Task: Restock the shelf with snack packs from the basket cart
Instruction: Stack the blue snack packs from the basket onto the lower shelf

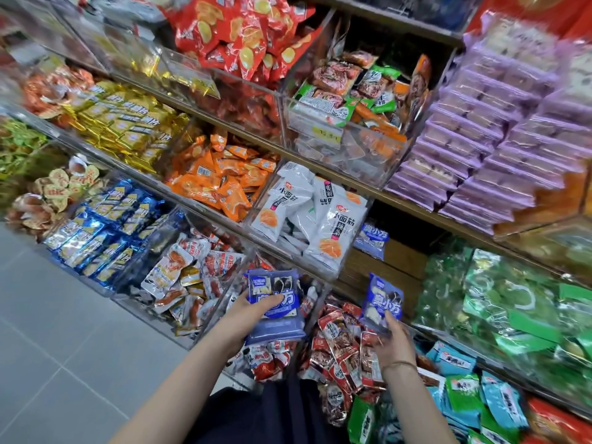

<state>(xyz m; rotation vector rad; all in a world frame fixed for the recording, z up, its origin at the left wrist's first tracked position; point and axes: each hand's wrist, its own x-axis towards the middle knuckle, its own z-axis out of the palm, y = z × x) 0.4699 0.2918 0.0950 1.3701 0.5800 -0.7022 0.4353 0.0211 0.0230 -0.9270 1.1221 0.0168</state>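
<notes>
Head camera view, looking down and tilted at a store shelf [394, 261] with rows of clear bins full of wrapped snacks. My left hand [253, 312] grips a stack of blue-purple snack packs [275, 315], thumb curled across the front of the top pack, my other fingers hidden beneath the stack. It hovers over the front edge of the lowest shelf row, above a bin of red and white packs [266, 360]. My right hand [392, 339], with a thin bracelet [400, 365] at the wrist, pinches the lower end of a single blue pack [382, 299], held upright above a bin of red packs [339, 341]. Just behind it, in a wooden-backed bay of the shelf, one more matching blue pack [371, 240] leans near the back. A bin of white packs with orange print [333, 225] sits above my hands, orange packs [217, 181] to its left, and stacked purple packs [474, 133] toward the right end. Blurred green packs [512, 302] fill the bin to the right of my right hand. Grey floor tiles [48, 315] show at the lower left.
</notes>
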